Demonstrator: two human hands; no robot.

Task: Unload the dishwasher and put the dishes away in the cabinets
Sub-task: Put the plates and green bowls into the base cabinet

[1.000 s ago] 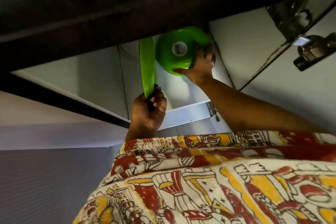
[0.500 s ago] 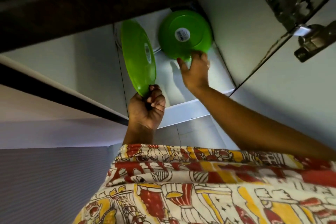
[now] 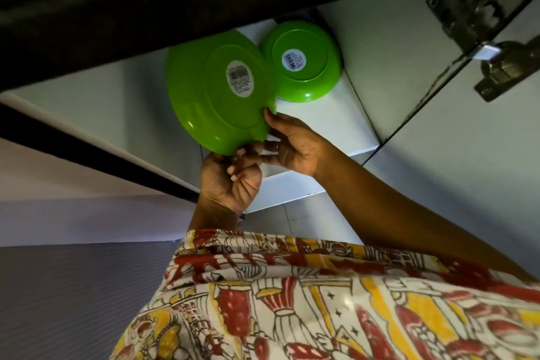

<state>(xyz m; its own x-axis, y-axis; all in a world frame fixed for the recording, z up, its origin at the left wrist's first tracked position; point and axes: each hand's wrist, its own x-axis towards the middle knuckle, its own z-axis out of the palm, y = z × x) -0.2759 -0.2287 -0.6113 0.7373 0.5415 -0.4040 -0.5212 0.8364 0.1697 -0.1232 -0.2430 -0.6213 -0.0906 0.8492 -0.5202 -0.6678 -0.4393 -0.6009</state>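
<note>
The green plate (image 3: 216, 96) is held up inside the open cabinet (image 3: 380, 47), its underside turned to the camera and a barcode sticker (image 3: 240, 79) showing on its base. Its top edge runs under the dark board (image 3: 146, 9) at 12 o'clock.

The left hand (image 3: 230, 178) is at the plate's 6 o'clock. Its fingers are curled and the tips nip the lower rim. The right hand (image 3: 295, 146) is at about 4 o'clock. Its thumb lies on the rim and its fingers reach in below the edge, just beside the left fingertips, so the rim sits between thumb and fingers. There is a ring on one of these fingers.

At the plate's 2 o'clock is a green bowl (image 3: 306, 61), also bottom towards the camera, with its own sticker. It rests against the white shelf board (image 3: 336, 126), and the plate covers its left edge.

Well out at 3 o'clock a metal door hinge (image 3: 496, 70) is fixed to the white cabinet side. At 6 o'clock, nearest the camera, is the person's red, yellow and cream patterned garment (image 3: 321, 307).
</note>
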